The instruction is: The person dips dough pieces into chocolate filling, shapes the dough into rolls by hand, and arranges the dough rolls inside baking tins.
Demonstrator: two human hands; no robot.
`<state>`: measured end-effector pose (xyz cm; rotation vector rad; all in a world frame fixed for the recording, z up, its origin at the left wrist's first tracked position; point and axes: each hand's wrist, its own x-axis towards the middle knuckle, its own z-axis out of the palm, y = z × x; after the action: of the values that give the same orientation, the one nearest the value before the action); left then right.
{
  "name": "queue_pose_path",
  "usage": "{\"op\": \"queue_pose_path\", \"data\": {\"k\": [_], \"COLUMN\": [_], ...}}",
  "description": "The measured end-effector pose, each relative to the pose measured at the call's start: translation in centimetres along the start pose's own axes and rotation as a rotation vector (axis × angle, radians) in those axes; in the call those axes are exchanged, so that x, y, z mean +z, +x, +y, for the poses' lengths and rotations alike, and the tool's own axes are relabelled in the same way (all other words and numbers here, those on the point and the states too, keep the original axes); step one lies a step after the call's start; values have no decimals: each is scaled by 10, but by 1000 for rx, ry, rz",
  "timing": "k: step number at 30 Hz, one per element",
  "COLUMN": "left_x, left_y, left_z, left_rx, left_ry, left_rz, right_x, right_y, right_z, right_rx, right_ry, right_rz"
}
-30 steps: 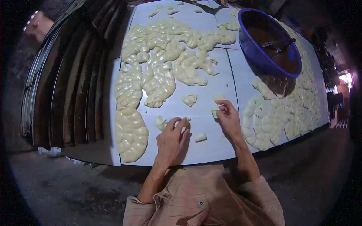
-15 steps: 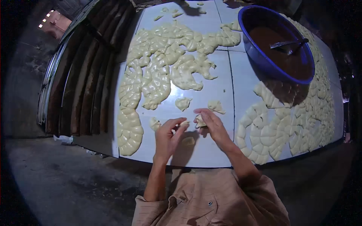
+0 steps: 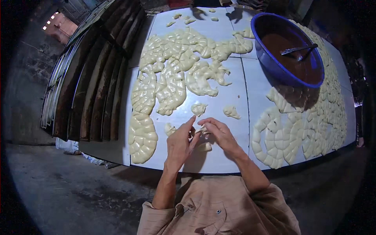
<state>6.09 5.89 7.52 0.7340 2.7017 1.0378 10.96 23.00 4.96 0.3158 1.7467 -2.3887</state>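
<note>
Over the near middle of the table, my two hands meet at a small lump of pale dough [image 3: 201, 129]. My right hand [image 3: 220, 137] pinches it with curled fingers. My left hand [image 3: 181, 141] has its thumb against the same lump, index finger pointing forward; its other fingers are partly hidden. Loose dough scraps lie around them: one scrap [image 3: 199, 109] just beyond my fingertips, another [image 3: 231, 112] to the right, a third [image 3: 169, 129] beside my left hand. A flat piece [image 3: 204, 147] rests on the table below my hands.
Joined dough rounds [image 3: 170, 87] spread over the left of the white table [image 3: 227, 156], and more rounds [image 3: 290, 135] cover its right. A blue basin [image 3: 270, 64] of brown filling with a dark-handled utensil [image 3: 299, 49] stands far right. Stacked dark trays [image 3: 88, 90] lean at left.
My hands have come together, my left index finger stretching forward and my right hand closing more over the dough. The whole view has shifted slightly, so the table sits a little further right.
</note>
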Motion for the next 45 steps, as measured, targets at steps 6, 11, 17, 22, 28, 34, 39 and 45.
{"op": "queue_pose_path", "data": {"k": [6,11,17,22,28,34,39,45], "left_x": [-8,15,42,23,32,31,34,71], "left_y": [1,6,12,8,10,18,25,39], "left_z": [-12,-40,-66,-47,2,7,21,74], "left_rx": [63,137,98,40,-226,-286,-172,180], "left_ry": [127,269,522,388,-808,-1019,-862,-903], "left_rz": [-9,59,36,3,-24,6,-46,216], "right_x": [15,23,0,-12,19,-20,-35,-29], "right_y": [5,5,-8,-3,-15,-12,-17,-28], "right_z": [-3,5,-23,-22,-31,-9,-8,-25], "right_rx": [-235,-11,-212,-158,-178,-374,-193,-255], "right_ry": [-468,-192,277,449,527,-512,-226,353], "right_rz": [73,129,3,163,117,188,254,224]}}
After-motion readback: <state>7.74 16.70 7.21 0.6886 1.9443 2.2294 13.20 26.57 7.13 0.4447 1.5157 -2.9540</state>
